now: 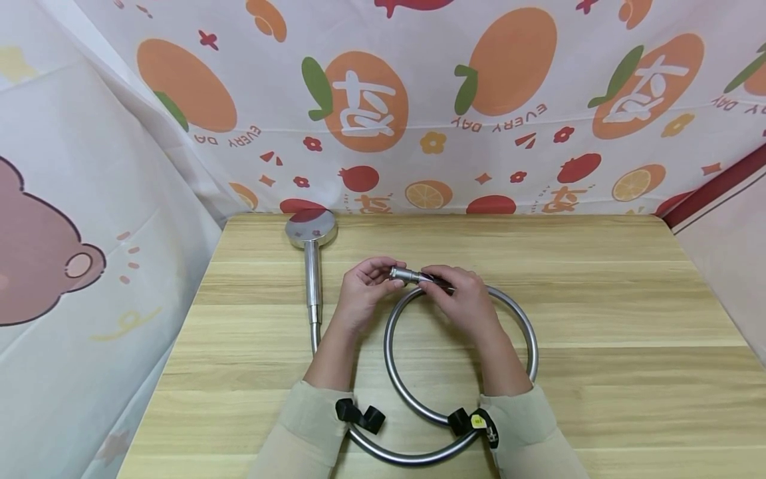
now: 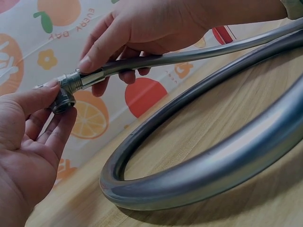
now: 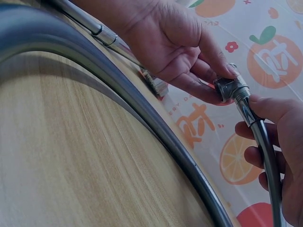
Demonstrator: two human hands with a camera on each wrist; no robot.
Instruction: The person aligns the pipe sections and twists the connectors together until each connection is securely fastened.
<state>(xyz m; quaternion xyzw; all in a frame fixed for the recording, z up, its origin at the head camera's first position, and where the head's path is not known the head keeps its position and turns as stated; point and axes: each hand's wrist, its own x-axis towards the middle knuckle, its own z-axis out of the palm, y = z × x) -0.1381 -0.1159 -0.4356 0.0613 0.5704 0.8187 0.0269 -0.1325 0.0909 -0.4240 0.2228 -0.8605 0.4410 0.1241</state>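
Observation:
My left hand (image 1: 362, 293) pinches a shiny threaded metal pipe fitting (image 2: 66, 97) with a short side outlet between thumb and fingers. Around the end of a grey metal shower hose (image 1: 389, 339), my right hand (image 1: 463, 299) closes its thumb and fingers. The hose's chrome end piece (image 2: 92, 79) meets the fitting in line, right at its threads. In the right wrist view the side outlet points back toward the left palm. Both hands are raised above the far half of the table, and the joint's inside is hidden.
A chrome shower head (image 1: 311, 229) lies at the back left of the wooden table (image 1: 628, 299), its hose running under the left forearm. A wide hose loop lies between and below the forearms. A fruit-print curtain (image 1: 437, 66) hangs behind the table's back edge.

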